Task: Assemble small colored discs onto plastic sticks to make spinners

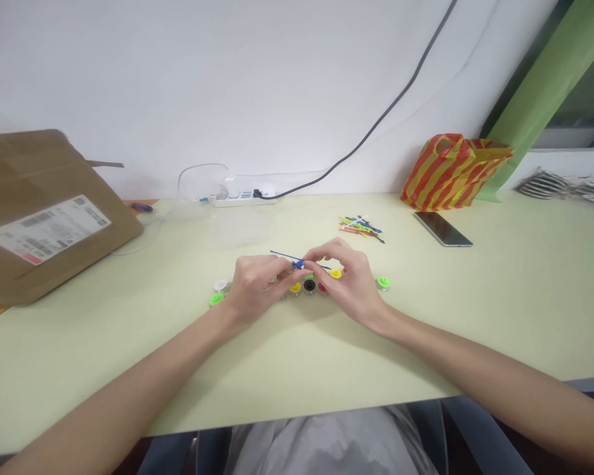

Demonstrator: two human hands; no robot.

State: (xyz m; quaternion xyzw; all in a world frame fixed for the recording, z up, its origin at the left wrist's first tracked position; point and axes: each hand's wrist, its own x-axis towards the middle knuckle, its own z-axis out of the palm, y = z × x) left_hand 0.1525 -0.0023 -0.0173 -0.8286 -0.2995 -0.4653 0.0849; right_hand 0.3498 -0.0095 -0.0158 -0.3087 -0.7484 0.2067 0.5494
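Bare left hand (258, 282), bare right hand (350, 282), forearms (165, 369) bare too, and below, grey clothing (327, 445), loose and softly creased!

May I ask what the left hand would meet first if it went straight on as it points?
Beyond the small blue piece it holds, probably the right hand, though depth is unclear.

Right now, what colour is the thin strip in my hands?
The thin strip is blue, clearest in the head view.
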